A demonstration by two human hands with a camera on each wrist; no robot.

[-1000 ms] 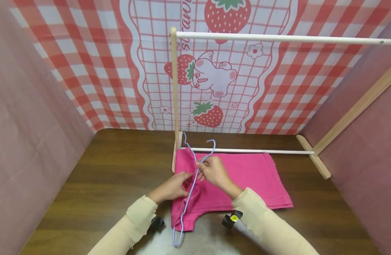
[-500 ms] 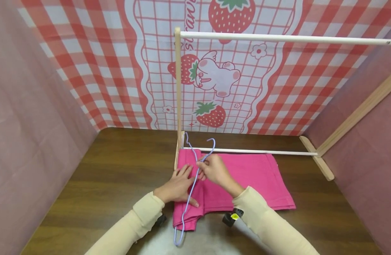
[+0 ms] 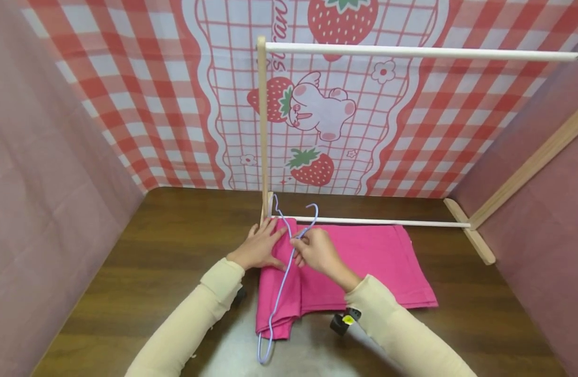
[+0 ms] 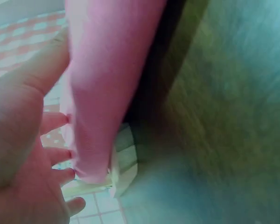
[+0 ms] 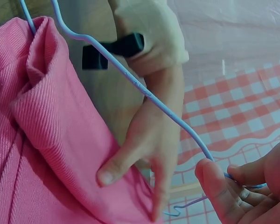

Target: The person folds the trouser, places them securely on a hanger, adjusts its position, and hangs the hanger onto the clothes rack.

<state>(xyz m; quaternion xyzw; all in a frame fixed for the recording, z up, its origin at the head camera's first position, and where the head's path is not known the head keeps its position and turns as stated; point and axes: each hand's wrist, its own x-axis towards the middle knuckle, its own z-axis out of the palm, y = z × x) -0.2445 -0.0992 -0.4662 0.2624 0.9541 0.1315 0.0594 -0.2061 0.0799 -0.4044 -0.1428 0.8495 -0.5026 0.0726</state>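
Observation:
Pink folded fabric, seemingly a garment [image 3: 364, 267], lies on the table with its left end doubled over. A light purple wire hanger [image 3: 276, 309] runs along that folded end, its lower bar passing inside the fold and its hook [image 3: 313, 212] pointing up and away. My right hand [image 3: 319, 254] pinches the hanger just below the hook. With fingers spread, my left hand [image 3: 258, 248] rests on the far left part of the fold. In the right wrist view the left thumb [image 5: 114, 170] touches the pink cloth [image 5: 70, 135].
A rack with a wooden post [image 3: 263, 131], a white top rail [image 3: 411, 51] and a white lower bar [image 3: 388, 222] stands behind the garment. Its right foot [image 3: 470, 233] sits on the brown table [image 3: 176, 235]. Checked strawberry cloth [image 3: 166, 104] hangs at the back.
My left hand has come out from under the hanger, flattened on the folded cloth and slid toward its far end. The fold now lies smoother over the hanger's bar. My right hand stays put.

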